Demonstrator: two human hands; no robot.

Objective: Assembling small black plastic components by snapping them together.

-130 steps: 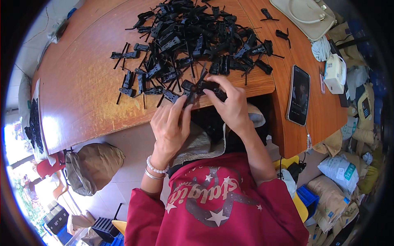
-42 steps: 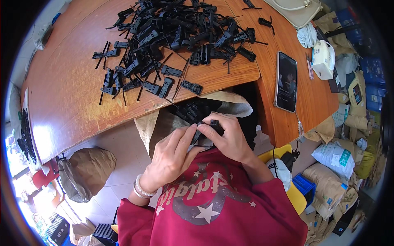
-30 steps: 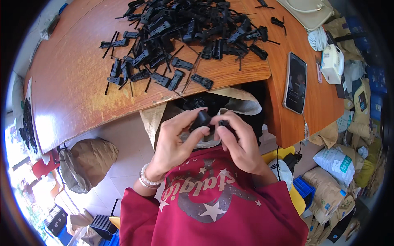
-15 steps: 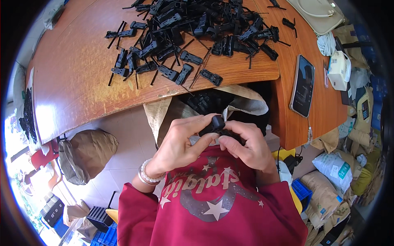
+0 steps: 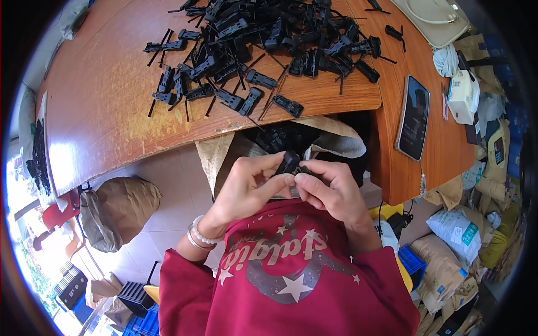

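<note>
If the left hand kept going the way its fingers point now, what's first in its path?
The left hand points rightward, so it would likely meet the right hand first; both already pinch the small black plastic clip between them.

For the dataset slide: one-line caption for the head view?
Both hands, left hand and right hand, pinch a small black plastic part over an open sack, beside a wooden table heaped with similar parts.

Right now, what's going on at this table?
A person in a red sweatshirt holds one small black plastic part with both hands, the left hand and right hand pinching it above an open sack that holds more black parts. A big pile of the same parts lies on the wooden table, with a phone on the right.
</note>
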